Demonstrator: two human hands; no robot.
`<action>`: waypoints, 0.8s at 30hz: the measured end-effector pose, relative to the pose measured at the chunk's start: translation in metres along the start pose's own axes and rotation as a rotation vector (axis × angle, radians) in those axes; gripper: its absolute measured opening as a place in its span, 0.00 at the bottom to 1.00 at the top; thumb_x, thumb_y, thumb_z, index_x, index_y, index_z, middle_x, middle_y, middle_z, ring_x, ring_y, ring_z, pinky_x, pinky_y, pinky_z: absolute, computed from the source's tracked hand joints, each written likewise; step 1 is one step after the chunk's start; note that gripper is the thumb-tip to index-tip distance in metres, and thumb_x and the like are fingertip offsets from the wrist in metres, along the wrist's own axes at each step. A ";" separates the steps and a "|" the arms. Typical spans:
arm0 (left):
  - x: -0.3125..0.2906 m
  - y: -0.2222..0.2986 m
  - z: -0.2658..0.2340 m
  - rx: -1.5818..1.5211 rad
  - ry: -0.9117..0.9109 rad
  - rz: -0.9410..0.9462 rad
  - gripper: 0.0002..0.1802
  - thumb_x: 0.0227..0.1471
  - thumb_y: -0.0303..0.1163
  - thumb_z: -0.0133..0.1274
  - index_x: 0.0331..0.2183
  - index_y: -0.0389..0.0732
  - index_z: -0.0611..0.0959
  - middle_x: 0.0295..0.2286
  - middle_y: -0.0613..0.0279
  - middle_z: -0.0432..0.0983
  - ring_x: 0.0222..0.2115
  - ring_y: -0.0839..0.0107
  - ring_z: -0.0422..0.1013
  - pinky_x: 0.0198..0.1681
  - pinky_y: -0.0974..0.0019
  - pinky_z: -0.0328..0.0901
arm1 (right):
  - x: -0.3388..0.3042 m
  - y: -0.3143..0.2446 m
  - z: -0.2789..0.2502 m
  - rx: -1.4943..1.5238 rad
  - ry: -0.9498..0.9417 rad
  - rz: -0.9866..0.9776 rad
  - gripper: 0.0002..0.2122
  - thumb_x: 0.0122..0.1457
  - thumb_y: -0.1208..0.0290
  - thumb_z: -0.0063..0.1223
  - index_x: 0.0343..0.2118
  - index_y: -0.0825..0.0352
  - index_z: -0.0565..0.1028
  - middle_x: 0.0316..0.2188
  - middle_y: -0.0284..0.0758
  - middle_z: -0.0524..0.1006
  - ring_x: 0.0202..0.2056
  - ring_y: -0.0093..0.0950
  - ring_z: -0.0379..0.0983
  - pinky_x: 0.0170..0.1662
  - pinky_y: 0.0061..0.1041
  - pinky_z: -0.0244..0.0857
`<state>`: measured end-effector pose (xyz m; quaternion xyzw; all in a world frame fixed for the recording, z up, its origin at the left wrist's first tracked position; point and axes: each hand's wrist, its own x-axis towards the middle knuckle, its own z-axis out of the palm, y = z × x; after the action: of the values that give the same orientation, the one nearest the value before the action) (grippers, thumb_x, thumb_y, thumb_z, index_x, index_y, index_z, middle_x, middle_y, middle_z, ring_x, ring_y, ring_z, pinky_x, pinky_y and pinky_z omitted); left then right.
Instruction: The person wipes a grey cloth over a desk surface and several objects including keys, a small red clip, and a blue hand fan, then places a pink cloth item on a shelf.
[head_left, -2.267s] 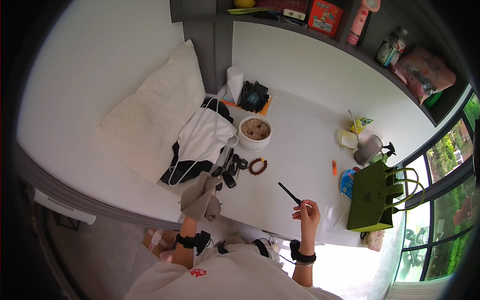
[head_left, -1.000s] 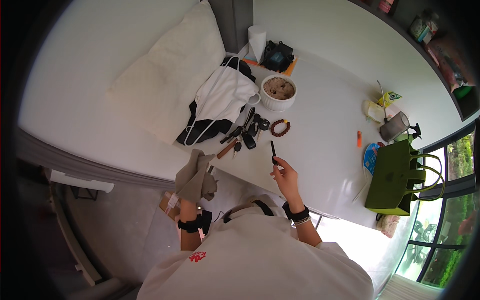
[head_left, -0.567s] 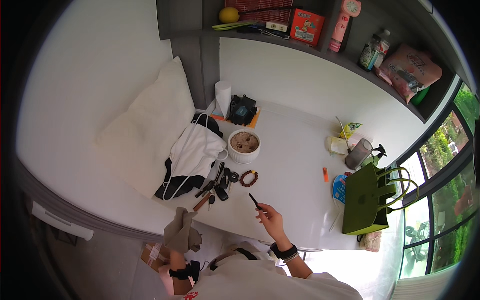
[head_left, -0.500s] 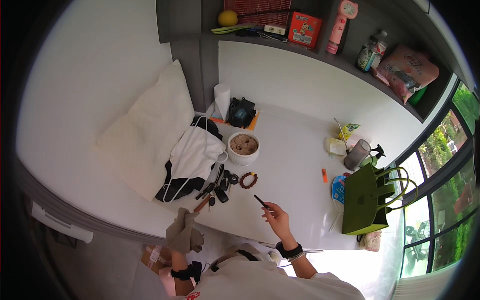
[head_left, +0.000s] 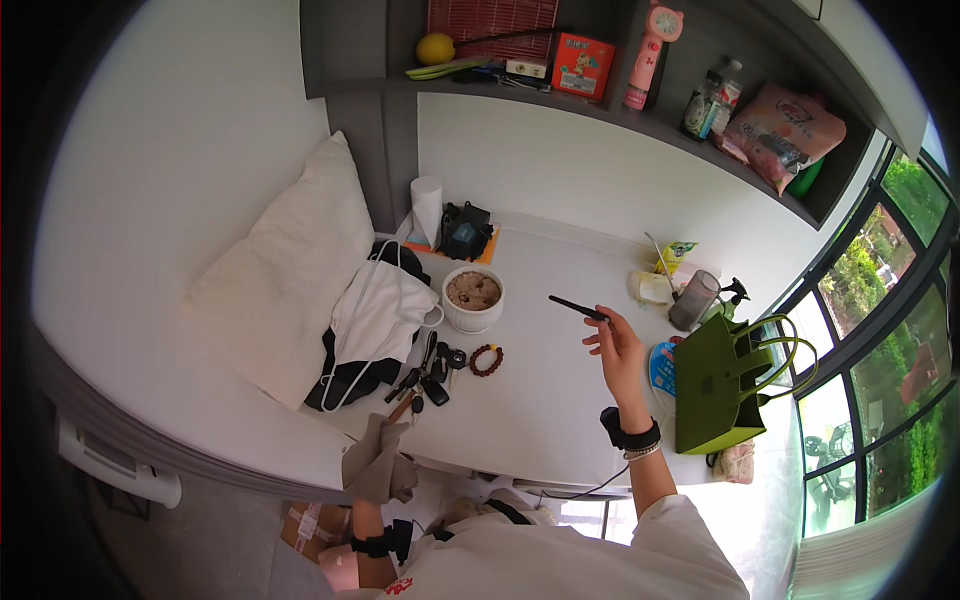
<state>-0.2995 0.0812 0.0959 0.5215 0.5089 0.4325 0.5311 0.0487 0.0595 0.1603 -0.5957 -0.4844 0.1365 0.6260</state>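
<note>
Swung rightward since the earlier frame, the slim black stick is above the glossy white table, pinched between thumb and fingers of the right hand, long axis pointing left. Crumpled grey-brown cloth hides the farther left hand; its fingers' state I cannot tell.

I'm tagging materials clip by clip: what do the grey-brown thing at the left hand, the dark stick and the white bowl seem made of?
Grey-brown thing: woven or felted fabric, matte, judging by its limp folds. Dark stick: perhaps plastic or coated metal; straight and rigid, but too thin to settle. White bowl: likely ceramic, though plastic is possible; its sides look stiff and ridged.
</note>
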 end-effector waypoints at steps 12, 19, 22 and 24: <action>-0.003 -0.003 -0.027 0.459 0.036 0.187 0.07 0.49 0.32 0.46 0.32 0.42 0.70 0.24 0.63 0.75 0.20 0.72 0.67 0.26 0.69 0.60 | 0.128 -0.071 0.022 -0.050 0.112 -0.346 0.13 0.60 0.71 0.37 0.46 0.68 0.66 0.34 0.37 0.76 0.24 0.20 0.73 0.24 0.16 0.65; -0.006 -0.023 -0.038 0.355 0.134 0.223 0.06 0.49 0.31 0.45 0.33 0.43 0.70 0.25 0.64 0.75 0.21 0.71 0.67 0.26 0.71 0.60 | 0.220 -0.087 0.052 0.117 0.149 -0.407 0.13 0.60 0.70 0.38 0.45 0.70 0.65 0.35 0.39 0.75 0.25 0.22 0.74 0.23 0.15 0.66; -0.007 -0.011 -0.038 0.310 0.118 0.111 0.07 0.49 0.32 0.45 0.34 0.43 0.70 0.26 0.63 0.75 0.22 0.69 0.68 0.27 0.71 0.61 | 0.256 -0.091 0.062 0.289 0.154 -0.359 0.14 0.58 0.70 0.40 0.44 0.74 0.65 0.34 0.39 0.76 0.23 0.23 0.74 0.20 0.17 0.66; -0.009 -0.002 -0.039 0.408 0.115 0.139 0.08 0.49 0.33 0.45 0.34 0.44 0.71 0.26 0.62 0.75 0.23 0.66 0.69 0.27 0.70 0.61 | 0.280 -0.094 0.070 0.279 0.143 -0.349 0.14 0.58 0.71 0.39 0.43 0.75 0.64 0.33 0.39 0.76 0.22 0.24 0.74 0.20 0.17 0.66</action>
<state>-0.3396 0.0765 0.0972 0.6266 0.5780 0.3851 0.3535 0.0951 0.2877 0.3541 -0.4187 -0.5109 0.0490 0.7492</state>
